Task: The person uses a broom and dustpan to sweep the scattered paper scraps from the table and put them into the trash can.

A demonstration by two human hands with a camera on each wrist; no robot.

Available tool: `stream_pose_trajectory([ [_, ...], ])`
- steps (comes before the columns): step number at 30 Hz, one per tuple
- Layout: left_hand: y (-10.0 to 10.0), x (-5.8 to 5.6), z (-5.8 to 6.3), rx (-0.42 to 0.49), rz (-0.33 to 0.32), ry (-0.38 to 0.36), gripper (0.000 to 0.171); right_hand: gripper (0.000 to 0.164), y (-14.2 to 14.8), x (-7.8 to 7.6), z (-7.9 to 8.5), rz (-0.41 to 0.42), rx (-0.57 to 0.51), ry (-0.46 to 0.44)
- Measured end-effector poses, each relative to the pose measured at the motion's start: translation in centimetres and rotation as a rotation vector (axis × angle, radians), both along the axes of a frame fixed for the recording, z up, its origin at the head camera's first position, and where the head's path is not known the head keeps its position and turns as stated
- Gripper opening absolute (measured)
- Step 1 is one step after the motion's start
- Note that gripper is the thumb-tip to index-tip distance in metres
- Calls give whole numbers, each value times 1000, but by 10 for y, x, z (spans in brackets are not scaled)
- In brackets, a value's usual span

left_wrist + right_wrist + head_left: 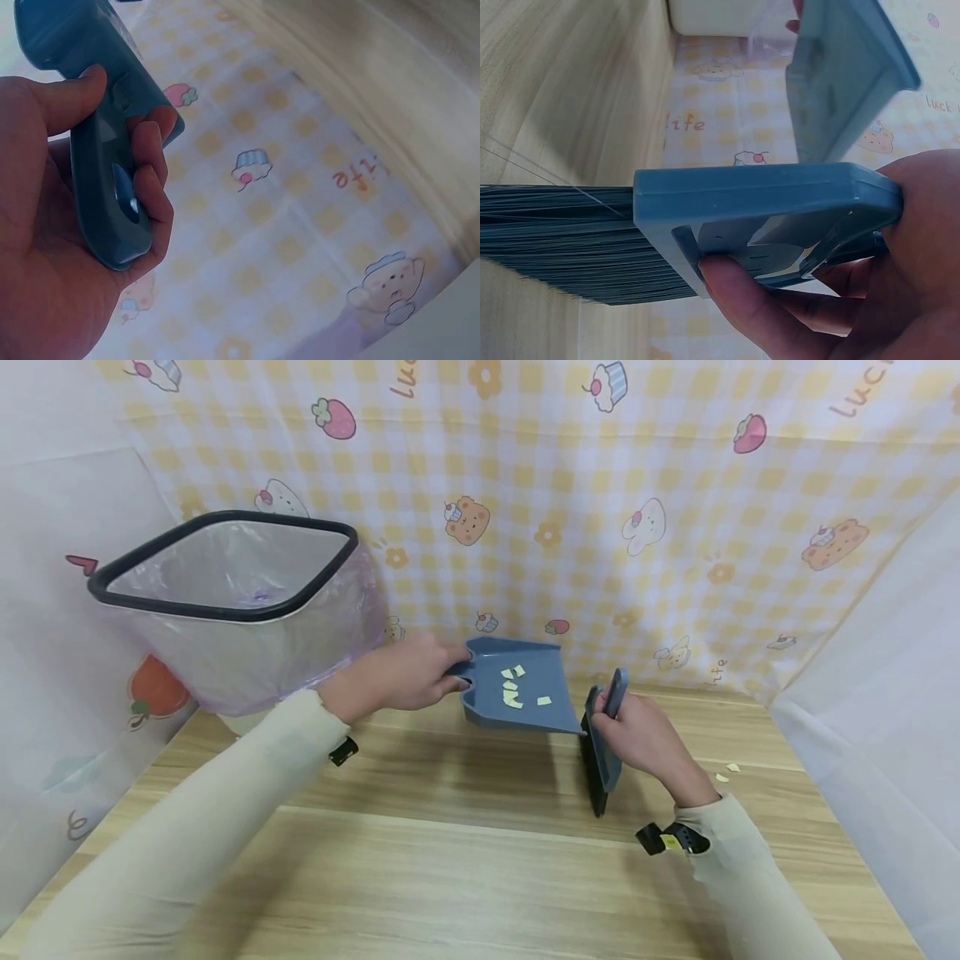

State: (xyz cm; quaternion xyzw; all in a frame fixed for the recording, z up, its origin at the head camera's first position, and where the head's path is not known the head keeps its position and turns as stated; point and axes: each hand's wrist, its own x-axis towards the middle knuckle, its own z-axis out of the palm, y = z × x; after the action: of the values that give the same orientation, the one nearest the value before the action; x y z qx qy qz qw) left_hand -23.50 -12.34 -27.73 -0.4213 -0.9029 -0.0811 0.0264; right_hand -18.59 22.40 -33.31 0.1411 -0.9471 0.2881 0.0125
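My left hand (412,672) grips the handle of a blue dustpan (543,677), raised above the table. Several pale paper scraps (511,686) lie in the pan. Up close in the left wrist view, fingers and thumb wrap round the dustpan handle (101,187). Just right of the pan's front lip, my right hand (648,735) holds a blue hand brush (606,764) with its dark bristles downward. The right wrist view shows the brush body (757,195) in the curled fingers and its long bristles (577,240) near the wooden surface.
A bin (300,635) with a black rim and a translucent liner stands at the back left. A few small scraps (727,772) lie on the wooden table (450,893) right of my right hand. A patterned cloth (525,485) hangs behind.
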Motion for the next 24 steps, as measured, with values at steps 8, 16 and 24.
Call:
stream_pose_trajectory([
  [8, -7, 3, 18, 3, 26, 11, 19, 15, 0, 0, 0, -3, 6, 13],
  [16, -18, 4, 39, 1, 42, 47, 26, 19, 1, -1, -2, 3, 12, 2],
  [24, -32, 9, 65, 1, 92, 72, 33, 19, 2, -2, -3, 5, 14, 14],
])
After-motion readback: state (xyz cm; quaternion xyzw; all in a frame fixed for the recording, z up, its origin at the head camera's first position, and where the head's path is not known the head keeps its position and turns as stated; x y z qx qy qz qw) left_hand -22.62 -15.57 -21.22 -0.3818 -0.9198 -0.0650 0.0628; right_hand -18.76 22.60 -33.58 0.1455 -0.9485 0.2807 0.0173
